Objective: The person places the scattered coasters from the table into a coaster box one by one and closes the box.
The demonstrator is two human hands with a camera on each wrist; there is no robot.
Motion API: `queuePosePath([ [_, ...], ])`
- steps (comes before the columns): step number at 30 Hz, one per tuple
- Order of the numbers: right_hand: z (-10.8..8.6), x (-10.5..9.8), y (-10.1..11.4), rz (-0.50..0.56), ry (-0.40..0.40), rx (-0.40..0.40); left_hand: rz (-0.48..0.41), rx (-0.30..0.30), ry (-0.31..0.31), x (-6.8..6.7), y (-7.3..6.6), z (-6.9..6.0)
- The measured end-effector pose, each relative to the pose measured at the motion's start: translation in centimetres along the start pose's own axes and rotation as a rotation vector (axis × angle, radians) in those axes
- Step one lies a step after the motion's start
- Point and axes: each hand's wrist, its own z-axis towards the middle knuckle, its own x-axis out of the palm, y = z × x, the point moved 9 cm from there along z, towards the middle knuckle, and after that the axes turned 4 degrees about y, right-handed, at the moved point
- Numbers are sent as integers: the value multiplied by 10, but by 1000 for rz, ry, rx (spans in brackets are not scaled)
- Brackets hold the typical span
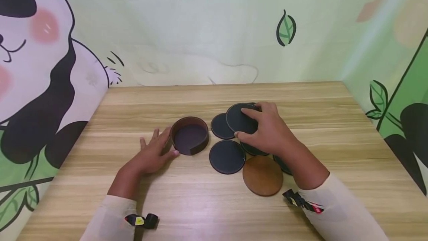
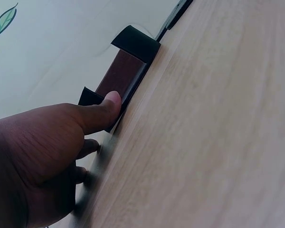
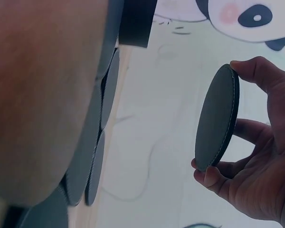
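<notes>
In the head view, a round dark-brown coaster holder (image 1: 200, 147) with a gap in its wall stands on the table. My left hand (image 1: 154, 155) rests against its left side, fingers spread, thumb touching the wall near the front. The left wrist view shows that thumb (image 2: 111, 104) along the holder's wall (image 2: 133, 42). My right hand (image 1: 269, 127) holds a black round coaster (image 1: 239, 116) by its edge. In the right wrist view, this coaster (image 3: 216, 118) is tilted up between thumb and fingers, with stitching round its rim.
Several black coasters lie close together right of the holder, including a left one (image 1: 220, 126) and a front one (image 1: 227, 157). A brown coaster (image 1: 263, 177) lies nearest me. The wooden table (image 1: 197, 203) meets a printed cloth backdrop (image 1: 200, 29) behind.
</notes>
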Motion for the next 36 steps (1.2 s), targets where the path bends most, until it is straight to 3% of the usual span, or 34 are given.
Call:
queuePosePath([
  [10,15,13,36,-50,86,-24,-16,33,-19,-1,1,1],
  [19,38,40,65,-126,191,-54,20,-16,13,2,5,1],
  [36,71,96,104,-223,337,-54,12,-29,10,-1,2,0],
])
